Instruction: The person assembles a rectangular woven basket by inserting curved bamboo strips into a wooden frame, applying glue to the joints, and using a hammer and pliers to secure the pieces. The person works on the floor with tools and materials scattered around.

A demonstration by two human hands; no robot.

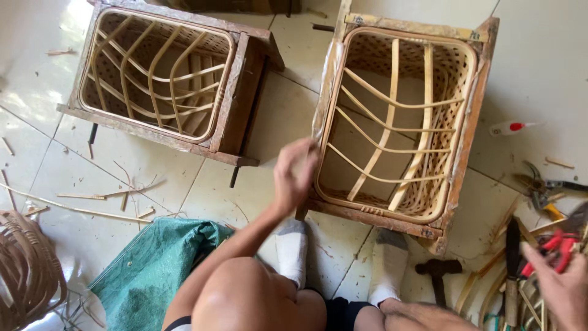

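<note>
The left hand point(295, 175) has its grip closed on the near-left corner of the rattan-lined wooden frame point(465, 132), whose ribs look set but unfinished, while at four o'clock the right hand point(563, 288), grip loosely open, reaches among red-handled pliers point(547, 250) on the floor point(288, 116).

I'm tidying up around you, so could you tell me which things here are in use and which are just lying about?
In use: right frame, gripped at its near corner by left hand; tool pile, which right hand reaches into.

Lying about: left frame, green cloth, hammer, cane coil, cane scraps.
</note>
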